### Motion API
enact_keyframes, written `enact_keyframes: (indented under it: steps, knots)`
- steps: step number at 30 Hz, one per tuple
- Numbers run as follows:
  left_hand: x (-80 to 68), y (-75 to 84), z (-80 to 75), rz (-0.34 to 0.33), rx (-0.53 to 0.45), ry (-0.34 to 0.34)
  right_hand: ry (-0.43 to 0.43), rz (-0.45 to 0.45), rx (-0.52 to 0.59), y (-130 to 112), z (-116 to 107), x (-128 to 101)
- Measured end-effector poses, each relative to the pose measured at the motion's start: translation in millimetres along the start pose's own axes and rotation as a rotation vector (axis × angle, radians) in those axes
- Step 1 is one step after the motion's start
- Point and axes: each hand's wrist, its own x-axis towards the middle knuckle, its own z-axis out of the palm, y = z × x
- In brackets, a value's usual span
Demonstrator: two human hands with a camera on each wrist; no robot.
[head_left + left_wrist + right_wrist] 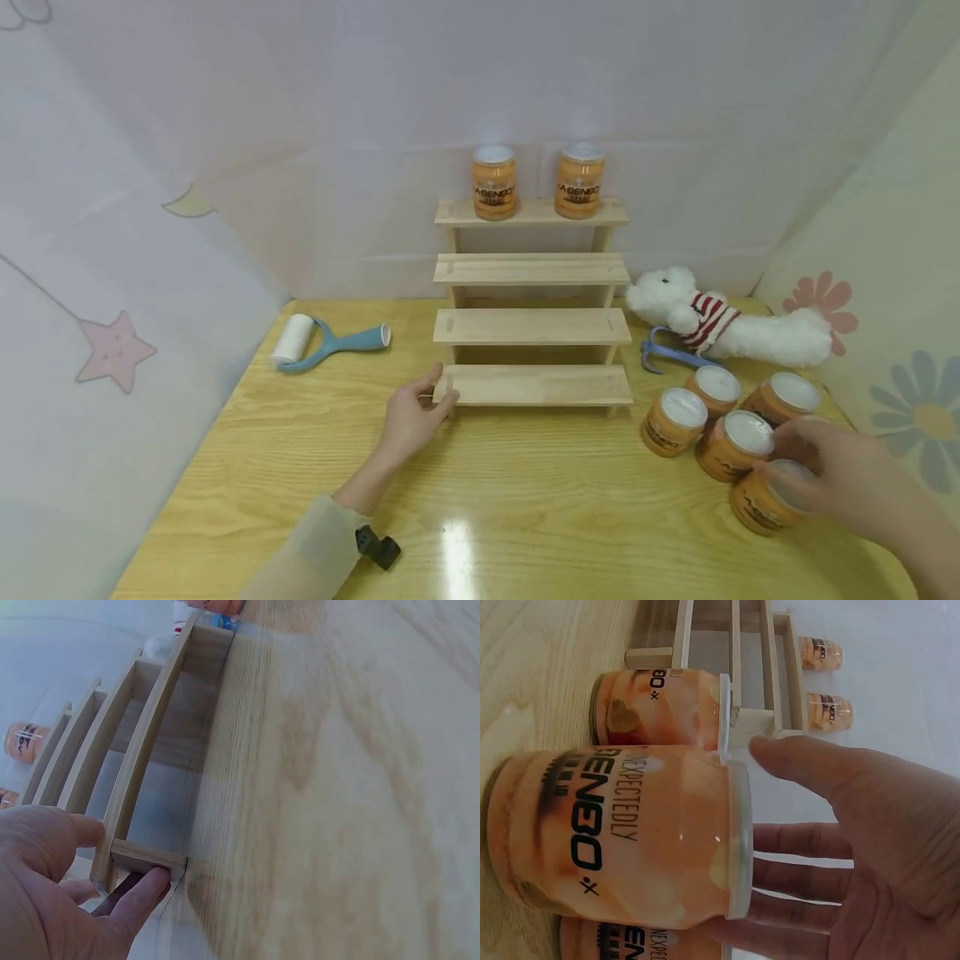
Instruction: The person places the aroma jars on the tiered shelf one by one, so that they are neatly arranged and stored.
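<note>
A four-step wooden rack (532, 327) stands at the back of the table with two orange jars (493, 182) on its top step. My left hand (411, 417) pinches the left end of the bottom step; the left wrist view shows thumb and a finger (150, 889) either side of the rack (142, 765). Several more orange jars (672, 421) with white lids cluster at the right. My right hand (840, 475) hovers with fingers spread over the lid of the nearest jar (759, 502). In the right wrist view that jar (622, 832) fills the frame before my open palm (870, 847).
A lint roller (300, 342) with a blue handle lies at the back left. A white plush toy (720, 321) in a striped top and a blue hook (667, 354) lie right of the rack. A small black object (378, 547) sits by my left sleeve. Cloth walls enclose the table (525, 500).
</note>
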Motion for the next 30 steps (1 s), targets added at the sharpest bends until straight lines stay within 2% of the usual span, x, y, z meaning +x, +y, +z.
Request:
enact_keyframes:
  steps: [2, 8, 14, 18, 25, 30]
  knots:
    - [0.0, -0.4, 0.5, 0.003, 0.003, 0.000, -0.016, -0.002, 0.008, 0, 2, -1]
    - [-3.3, 1.3, -0.6, -0.002, 0.012, -0.017, 0.009, -0.058, -0.001, -1, 8, -2]
    - [-3.3, 3.5, -1.1, -0.022, 0.018, -0.016, -0.047, -0.091, -0.063, 0, 10, -4]
    - [-3.3, 3.8, -1.3, -0.031, 0.012, -0.019, -0.084, -0.057, -0.076, 1, 9, -3]
    - [-2.8, 3.4, -0.9, -0.039, 0.019, -0.022, -0.183, 0.063, -0.053, -1, 2, 3]
    - [-2.2, 1.6, -0.4, -0.033, 0.033, -0.018, -0.165, 0.047, -0.048, 1, 3, 6]
